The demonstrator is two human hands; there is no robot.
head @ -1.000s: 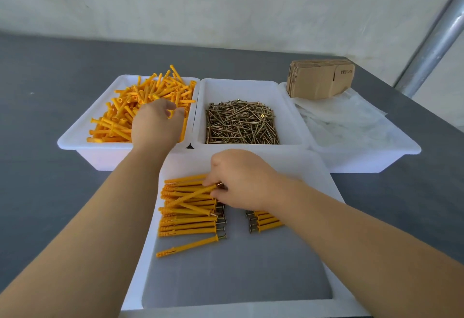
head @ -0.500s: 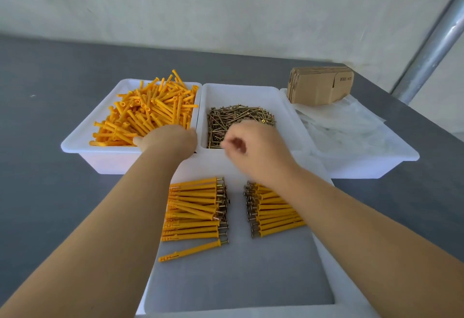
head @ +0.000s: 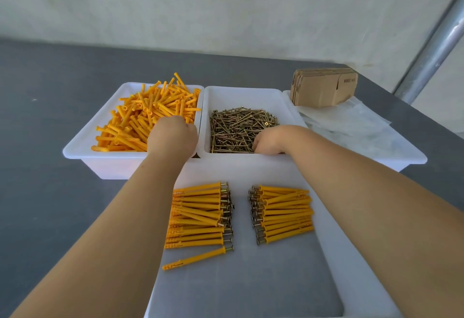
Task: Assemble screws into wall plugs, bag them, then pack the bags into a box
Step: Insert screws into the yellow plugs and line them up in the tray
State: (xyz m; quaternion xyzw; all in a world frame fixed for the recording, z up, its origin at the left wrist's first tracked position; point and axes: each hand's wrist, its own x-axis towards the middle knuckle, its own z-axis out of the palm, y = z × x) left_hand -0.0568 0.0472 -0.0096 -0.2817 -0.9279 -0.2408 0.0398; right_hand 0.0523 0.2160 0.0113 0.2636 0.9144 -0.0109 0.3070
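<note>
Loose orange wall plugs [head: 140, 116] fill the left white tray [head: 82, 152]. My left hand [head: 173, 137] reaches into its near right corner, fingers curled down among the plugs and hidden. Brass screws [head: 238, 127] lie in the middle tray [head: 246, 93]. My right hand [head: 270, 140] dips into their near right part, fingertips buried in the pile. In the front tray [head: 334, 255] lie two rows of plugs with screws in them, a left row [head: 198, 214] and a right row [head: 283, 213]. A single assembled plug [head: 198, 257] lies below the left row.
A third white tray [head: 411, 159] at the right holds clear plastic bags [head: 351, 127] and a stack of flat cardboard boxes [head: 324, 90]. All trays stand on a grey table [head: 50, 204]. A metal pole [head: 437, 49] rises at the far right, with a pale wall behind.
My right hand left the assembled plugs in the front tray and moved forward into the screw tray. My left hand drew back to the plug tray's near edge, then pushed into the plugs again.
</note>
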